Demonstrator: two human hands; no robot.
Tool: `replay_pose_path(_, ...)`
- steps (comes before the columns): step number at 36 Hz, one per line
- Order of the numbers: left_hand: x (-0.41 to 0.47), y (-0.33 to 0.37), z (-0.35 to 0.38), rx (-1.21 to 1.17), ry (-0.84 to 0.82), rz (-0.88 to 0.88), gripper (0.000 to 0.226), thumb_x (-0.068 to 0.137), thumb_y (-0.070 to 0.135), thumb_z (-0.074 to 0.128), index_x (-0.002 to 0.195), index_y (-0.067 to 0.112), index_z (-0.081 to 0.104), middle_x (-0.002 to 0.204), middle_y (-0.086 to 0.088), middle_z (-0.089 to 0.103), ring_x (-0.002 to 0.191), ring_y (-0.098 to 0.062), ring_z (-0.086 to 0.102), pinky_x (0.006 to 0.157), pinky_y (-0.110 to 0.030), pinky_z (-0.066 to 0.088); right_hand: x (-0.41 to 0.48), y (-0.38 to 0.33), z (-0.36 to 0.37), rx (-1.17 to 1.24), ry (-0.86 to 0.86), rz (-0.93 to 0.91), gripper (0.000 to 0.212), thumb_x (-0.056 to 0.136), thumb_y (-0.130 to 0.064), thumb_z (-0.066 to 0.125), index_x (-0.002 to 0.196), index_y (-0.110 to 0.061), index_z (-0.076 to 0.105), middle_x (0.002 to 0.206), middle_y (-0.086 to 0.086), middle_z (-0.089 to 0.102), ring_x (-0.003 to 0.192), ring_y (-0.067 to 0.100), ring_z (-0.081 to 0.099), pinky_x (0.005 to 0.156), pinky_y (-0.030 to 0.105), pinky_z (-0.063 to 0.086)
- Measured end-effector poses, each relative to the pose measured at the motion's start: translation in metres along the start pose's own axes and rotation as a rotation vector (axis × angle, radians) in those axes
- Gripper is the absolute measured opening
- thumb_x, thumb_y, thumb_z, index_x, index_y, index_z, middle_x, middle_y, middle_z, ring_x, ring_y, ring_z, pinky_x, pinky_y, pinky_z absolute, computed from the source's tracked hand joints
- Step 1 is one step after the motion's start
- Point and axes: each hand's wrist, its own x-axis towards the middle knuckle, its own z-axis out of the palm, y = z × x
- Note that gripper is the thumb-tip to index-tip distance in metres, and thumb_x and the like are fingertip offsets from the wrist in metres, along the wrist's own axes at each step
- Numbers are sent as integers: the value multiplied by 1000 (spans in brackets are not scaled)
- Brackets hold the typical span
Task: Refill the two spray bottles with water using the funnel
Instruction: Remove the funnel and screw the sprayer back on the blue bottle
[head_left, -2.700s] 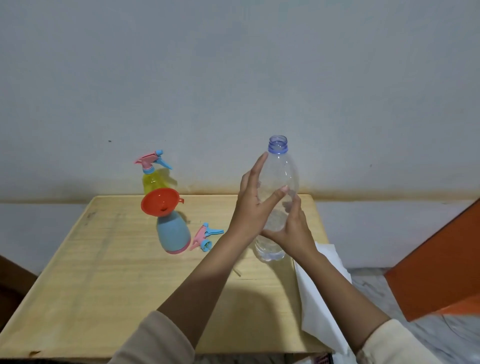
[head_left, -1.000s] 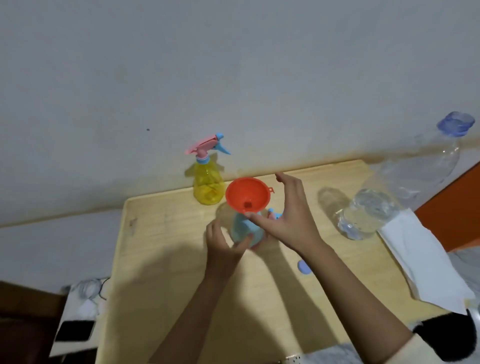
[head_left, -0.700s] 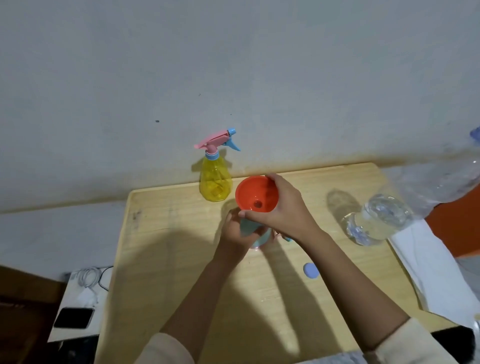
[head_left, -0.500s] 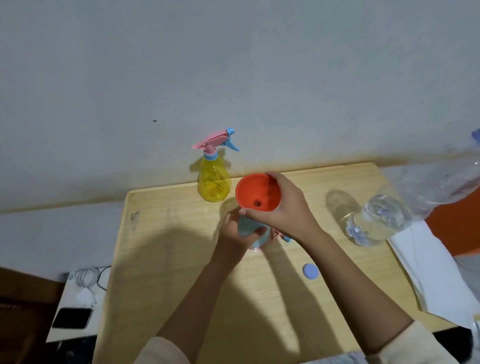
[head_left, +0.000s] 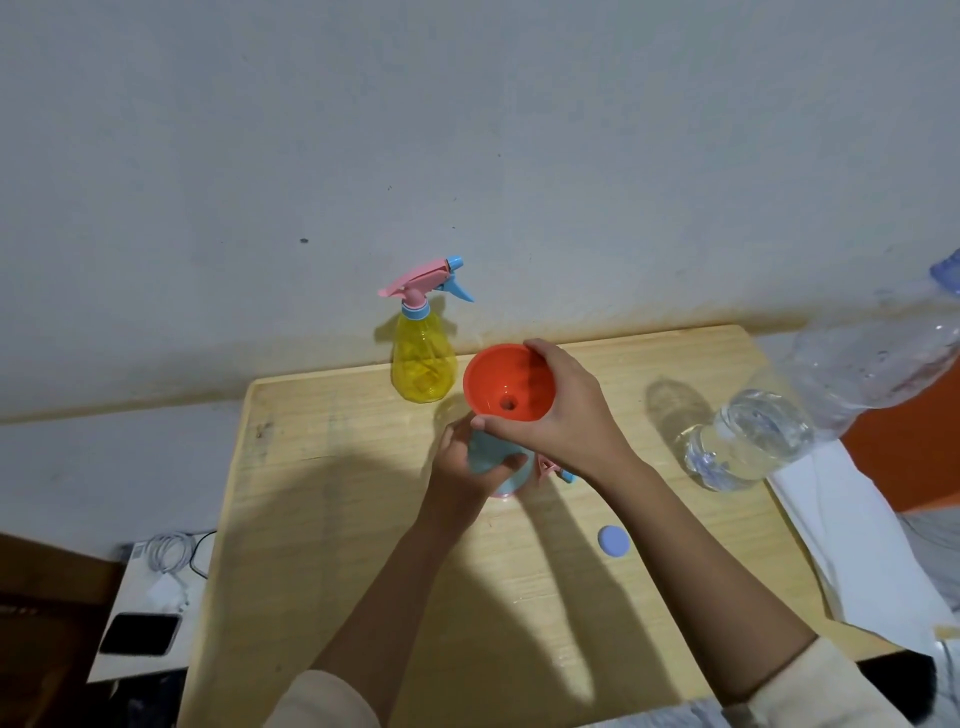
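Wooden table (head_left: 322, 519), right grip (head_left: 566, 415) clasping funnel (head_left: 506, 389)

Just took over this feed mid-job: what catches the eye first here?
The orange funnel, gripped by the right hand at the middle of the table, is over the blue spray bottle that the left hand holds. Behind them stands the yellow spray bottle, trigger head on; a clear water bottle stands at the right edge.

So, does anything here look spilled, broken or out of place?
No spill or damage shows. Loose parts only: a blue cap lies alone on the table, and a pink spray head lies beside the blue bottle, mostly hidden behind the right hand.
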Motion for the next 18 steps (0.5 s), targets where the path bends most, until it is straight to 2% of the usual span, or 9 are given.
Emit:
replay_pose_path(5, 0, 0, 1, -27, -2, -24, 69, 52, 50, 75, 112, 22, 57, 111, -3, 58, 102, -17, 58, 88, -33, 52, 0, 2, 2, 9, 3, 3, 97, 57, -48, 85, 137, -20, 37, 134, -4, 48, 120, 12, 45, 94, 22, 38)
replay_pose_path(13, 0, -2, 1, -35, -17, -18, 60, 52, 50, 75, 107, 35, 54, 113, -2, 57, 102, -15, 58, 85, -27, 52, -1, 3, 0, 18, -7, -7, 98, 57, -49, 84, 138, -21, 36, 135, -3, 46, 121, 12, 44, 94, 23, 38)
replay_pose_path(18, -1, 3, 0, -89, -25, -43, 56, 56, 29, 80, 106, 26, 56, 112, -5, 58, 92, 1, 59, 75, -14, 50, -2, 5, 2, 9, -24, -23, 96, 57, -48, 84, 136, -21, 38, 133, -4, 44, 115, 8, 41, 87, 17, 33)
